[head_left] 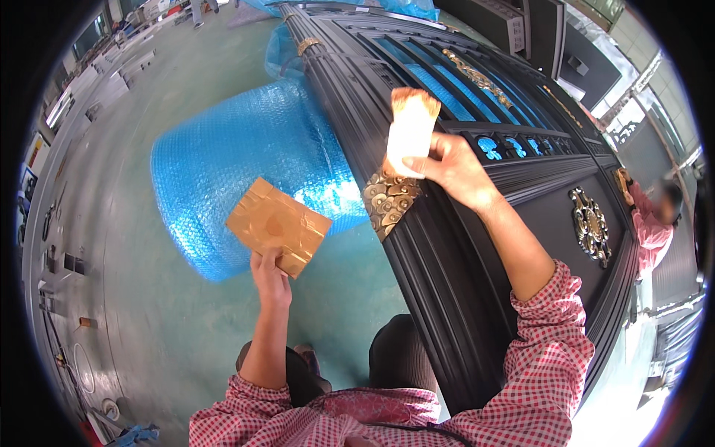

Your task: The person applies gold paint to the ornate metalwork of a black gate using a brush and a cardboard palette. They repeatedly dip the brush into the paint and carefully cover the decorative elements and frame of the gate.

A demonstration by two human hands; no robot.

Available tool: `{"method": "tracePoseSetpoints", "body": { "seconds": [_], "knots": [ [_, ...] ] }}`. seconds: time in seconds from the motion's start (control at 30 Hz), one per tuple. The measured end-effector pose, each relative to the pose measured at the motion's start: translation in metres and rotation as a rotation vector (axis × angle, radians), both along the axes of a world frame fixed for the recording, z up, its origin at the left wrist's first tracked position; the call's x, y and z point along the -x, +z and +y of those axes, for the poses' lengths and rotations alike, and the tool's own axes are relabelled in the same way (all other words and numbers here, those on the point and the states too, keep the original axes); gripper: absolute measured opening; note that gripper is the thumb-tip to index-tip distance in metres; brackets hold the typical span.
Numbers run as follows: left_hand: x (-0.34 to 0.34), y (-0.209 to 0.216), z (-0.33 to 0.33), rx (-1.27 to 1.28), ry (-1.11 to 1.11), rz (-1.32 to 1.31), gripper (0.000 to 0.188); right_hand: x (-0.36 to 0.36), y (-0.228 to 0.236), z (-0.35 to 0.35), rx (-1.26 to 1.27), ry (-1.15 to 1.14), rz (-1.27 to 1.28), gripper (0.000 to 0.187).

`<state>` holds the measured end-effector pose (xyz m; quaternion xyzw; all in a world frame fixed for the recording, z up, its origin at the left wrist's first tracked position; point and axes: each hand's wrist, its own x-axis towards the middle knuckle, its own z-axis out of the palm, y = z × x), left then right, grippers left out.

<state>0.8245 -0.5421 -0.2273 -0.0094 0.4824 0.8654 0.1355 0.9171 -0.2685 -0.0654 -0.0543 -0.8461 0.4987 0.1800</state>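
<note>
My left hand (272, 274) grips the lower edge of a piece of brown cardboard (277, 216), taped and shiny, with a round darker patch in its middle. In my right hand (463, 173), thumb against fingers, is a pale flat brush (414, 123); glare washes it out, and its upper end looks ragged and brown. The lower end of the brush is at or just above a gold scroll ornament (389, 205) on the corner of a dark panelled door (447, 261); whether they touch I cannot tell.
A big roll of blue bubble wrap (246, 141) stands on the green floor (186, 335) left of the door. At the door's right side another person (654, 231) in a checked shirt has a hand on it. Gold ornaments (590, 225) stand out from the door's face.
</note>
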Motion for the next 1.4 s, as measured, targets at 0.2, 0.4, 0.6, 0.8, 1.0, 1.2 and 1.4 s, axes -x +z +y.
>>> {"method": "tracePoseSetpoints", "body": {
  "seconds": [0.2,0.4,0.6,0.8,1.0,1.2,1.4],
  "knots": [
    [0.006,-0.002,-0.006,-0.021,-0.023,-0.026,0.027,0.017,0.009,-0.023,-0.526,-0.077,-0.084,0.03],
    [0.006,0.004,0.001,-0.014,-0.011,-0.031,0.035,0.006,0.027,-0.026,-0.59,-0.12,-0.17,0.027],
    [0.003,0.005,-0.008,-0.004,0.026,-0.066,0.03,0.001,0.024,-0.056,-0.83,-0.075,0.067,0.026],
    [0.002,0.006,-0.002,-0.028,0.029,-0.061,0.026,-0.002,0.018,-0.045,-0.632,-0.055,0.12,0.026],
    [0.003,0.01,0.003,-0.055,0.026,-0.071,0.024,0.002,0.023,-0.029,-0.8,-0.167,0.023,0.023],
    [0.008,0.006,0.002,-0.053,-0.024,-0.072,0.028,0.003,0.031,-0.024,-0.985,-0.23,0.021,0.021],
    [0.013,-0.016,-0.007,-0.037,-0.073,-0.08,0.039,-0.001,0.014,-0.043,-0.256,0.053,-0.097,0.026]
  ]
}}
